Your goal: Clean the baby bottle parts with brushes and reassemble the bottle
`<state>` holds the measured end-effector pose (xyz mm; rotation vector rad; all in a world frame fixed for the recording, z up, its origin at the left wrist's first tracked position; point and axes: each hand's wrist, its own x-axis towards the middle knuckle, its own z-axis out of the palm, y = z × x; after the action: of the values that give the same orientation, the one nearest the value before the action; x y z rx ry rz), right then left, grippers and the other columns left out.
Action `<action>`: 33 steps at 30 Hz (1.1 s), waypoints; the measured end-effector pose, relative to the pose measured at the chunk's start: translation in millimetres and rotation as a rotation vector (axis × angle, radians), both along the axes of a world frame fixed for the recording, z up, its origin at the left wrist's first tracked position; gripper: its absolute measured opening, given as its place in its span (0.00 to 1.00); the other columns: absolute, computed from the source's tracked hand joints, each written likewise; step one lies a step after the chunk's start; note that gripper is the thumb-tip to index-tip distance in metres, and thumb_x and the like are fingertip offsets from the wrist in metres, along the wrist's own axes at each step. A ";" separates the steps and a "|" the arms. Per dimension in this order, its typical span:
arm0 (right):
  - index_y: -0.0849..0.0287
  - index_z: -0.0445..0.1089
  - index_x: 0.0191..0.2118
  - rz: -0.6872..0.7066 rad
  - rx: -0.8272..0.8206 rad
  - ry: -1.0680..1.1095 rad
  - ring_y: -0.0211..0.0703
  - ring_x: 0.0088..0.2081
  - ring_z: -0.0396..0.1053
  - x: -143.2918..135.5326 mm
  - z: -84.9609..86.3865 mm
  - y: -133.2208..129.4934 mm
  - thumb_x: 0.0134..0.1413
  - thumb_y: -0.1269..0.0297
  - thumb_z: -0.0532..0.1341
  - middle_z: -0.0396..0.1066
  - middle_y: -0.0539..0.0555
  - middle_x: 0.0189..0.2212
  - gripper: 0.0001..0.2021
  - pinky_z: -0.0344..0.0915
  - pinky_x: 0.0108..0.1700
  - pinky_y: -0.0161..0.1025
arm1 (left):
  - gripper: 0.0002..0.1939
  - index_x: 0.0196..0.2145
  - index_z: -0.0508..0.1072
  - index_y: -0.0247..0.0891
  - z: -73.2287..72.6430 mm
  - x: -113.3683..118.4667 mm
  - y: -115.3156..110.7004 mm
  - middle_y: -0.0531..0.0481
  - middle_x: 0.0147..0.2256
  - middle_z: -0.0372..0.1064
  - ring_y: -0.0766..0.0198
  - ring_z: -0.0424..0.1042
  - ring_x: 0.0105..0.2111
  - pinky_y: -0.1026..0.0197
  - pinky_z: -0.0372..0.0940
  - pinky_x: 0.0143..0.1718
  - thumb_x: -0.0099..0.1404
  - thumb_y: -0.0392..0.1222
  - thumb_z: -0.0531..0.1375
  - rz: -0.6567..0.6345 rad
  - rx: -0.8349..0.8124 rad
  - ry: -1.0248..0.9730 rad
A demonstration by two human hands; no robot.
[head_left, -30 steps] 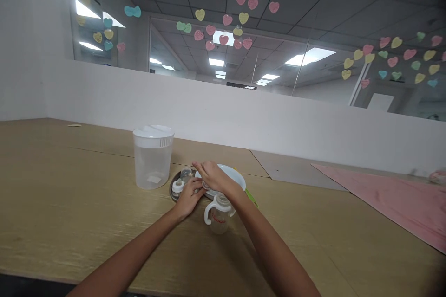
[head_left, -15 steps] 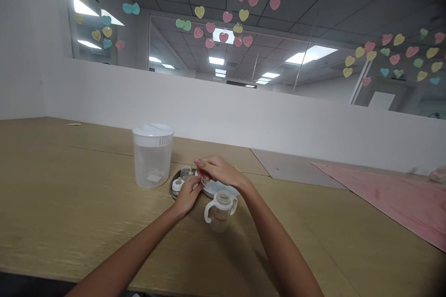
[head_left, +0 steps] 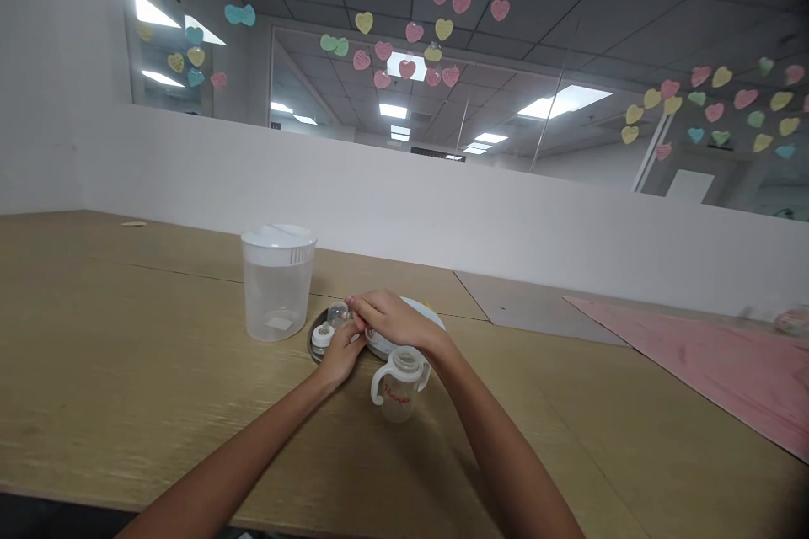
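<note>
My left hand point(head_left: 343, 353) is closed at the right part of a dark round tray point(head_left: 312, 345), on something small that I cannot make out. Over its fingertips, my right hand point(head_left: 393, 319) bends down with its fingers together, and what they hold is hidden. On the tray, a white ring with a teat point(head_left: 323, 336) and a clear dome cap point(head_left: 338, 314) lie left of my hands. A light blue round plate point(head_left: 425, 310) is partly covered by my right hand. Just in front of it stands an uncapped clear bottle point(head_left: 398, 402) with two white handles and red lettering.
A translucent bucket with a white lid point(head_left: 277, 286) stands left of the tray on the wooden table point(head_left: 158, 354). A pink sheet point(head_left: 708, 362) lies at the right. Behind the table runs a white wall point(head_left: 379, 194) below windows with heart-shaped notes.
My right hand has lowered and moved slightly left over my left fingertips, showing more of the blue plate. My left hand and the bottle have hardly moved.
</note>
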<state>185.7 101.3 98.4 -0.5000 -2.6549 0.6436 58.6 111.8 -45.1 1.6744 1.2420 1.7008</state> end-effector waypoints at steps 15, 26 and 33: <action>0.59 0.58 0.22 -0.043 0.202 -0.163 0.35 0.23 0.55 -1.0 -8.3 13.0 0.62 0.66 0.44 0.58 0.47 0.19 0.18 0.49 0.28 0.33 | 0.15 0.30 0.74 0.35 9.6 3.4 -5.9 0.46 0.35 0.73 0.55 0.68 0.39 0.55 0.60 0.44 0.57 0.49 0.55 -0.075 -0.044 -0.025; 0.62 0.60 0.19 -0.082 0.037 -0.103 0.31 0.20 0.56 -1.7 -16.0 23.2 0.60 0.62 0.47 0.60 0.47 0.15 0.19 0.51 0.28 0.31 | 0.12 0.24 0.71 0.36 16.3 3.3 -7.4 0.49 0.28 0.71 0.59 0.68 0.32 0.59 0.62 0.39 0.57 0.47 0.55 -0.073 -0.024 -0.037; 0.64 0.67 0.28 -0.102 0.071 -0.031 0.32 0.26 0.60 -2.1 -13.9 23.5 0.53 0.67 0.55 0.67 0.49 0.23 0.08 0.53 0.29 0.30 | 0.12 0.26 0.73 0.36 12.6 1.5 -5.1 0.47 0.31 0.73 0.56 0.68 0.36 0.57 0.61 0.42 0.55 0.48 0.57 -0.006 -0.020 0.001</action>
<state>183.6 124.8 84.5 -0.6249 -2.6505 0.5133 60.1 106.7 -32.5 1.6657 1.2491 1.6789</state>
